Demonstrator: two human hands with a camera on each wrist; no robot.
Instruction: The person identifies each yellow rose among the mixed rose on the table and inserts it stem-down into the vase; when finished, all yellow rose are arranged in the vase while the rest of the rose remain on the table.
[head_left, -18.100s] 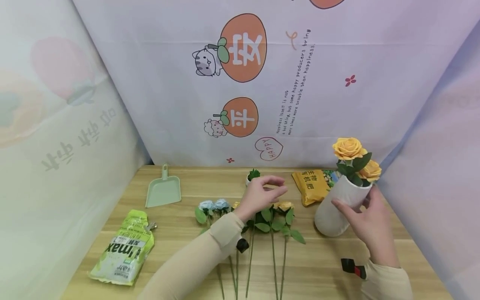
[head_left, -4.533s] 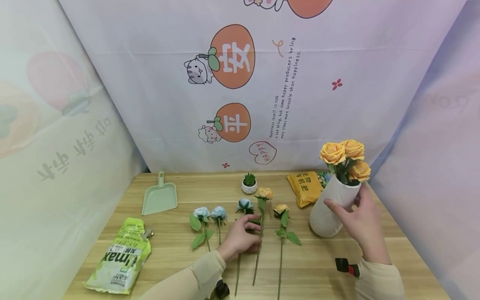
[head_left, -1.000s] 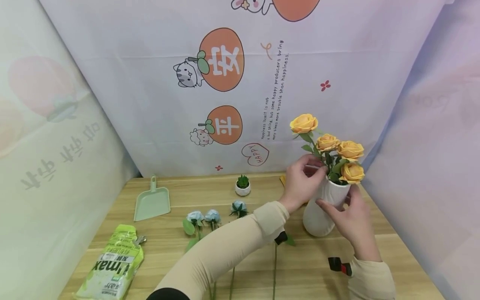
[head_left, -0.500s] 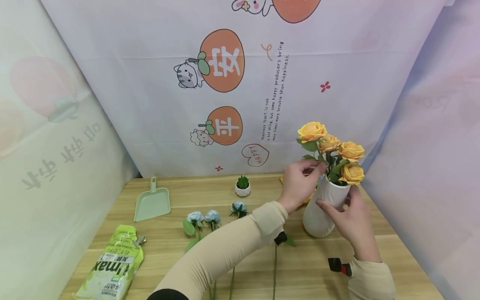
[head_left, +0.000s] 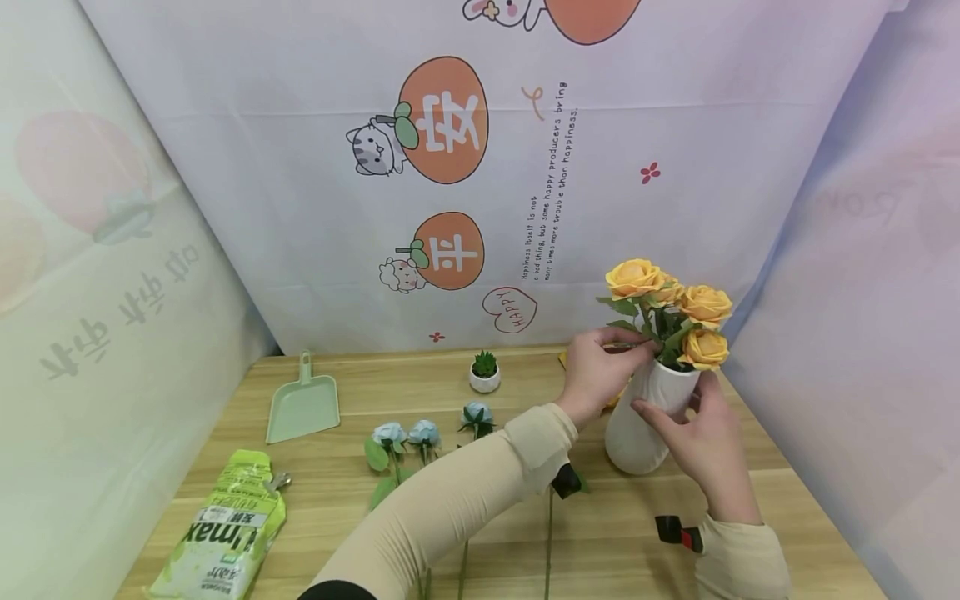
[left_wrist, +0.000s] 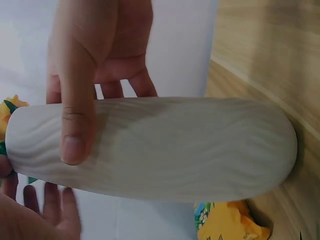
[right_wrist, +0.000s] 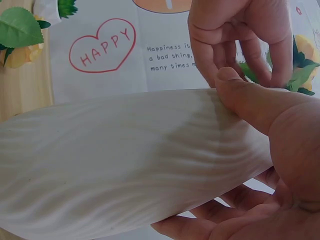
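My right hand [head_left: 705,442] grips the upper part of a white vase [head_left: 637,433], thumb in front and fingers behind. The vase leans slightly with its base on the table, its wavy ribbing clear in the left wrist view. At the mouth, my left hand [head_left: 600,375] pinches the stem of a yellow rose [head_left: 633,277]; the lower stem is hidden. Several yellow roses stand in the vase, one at the right rim [head_left: 703,348]. Three blue roses [head_left: 424,432] lie left of the vase. My left forearm covers part of the flowers on the table.
A small potted succulent [head_left: 485,373] stands at the back. A yellow packet [left_wrist: 225,220] lies behind the vase, mostly hidden. A green dustpan [head_left: 303,408] and a clipped green bag [head_left: 225,533] lie at left. Patterned cloth [head_left: 315,208] surrounds the table.
My left hand has picked another yellow rose off the table and brought it to the vase. Its bloom has sunk lower over the last second. The vase holds more roses than earlier.
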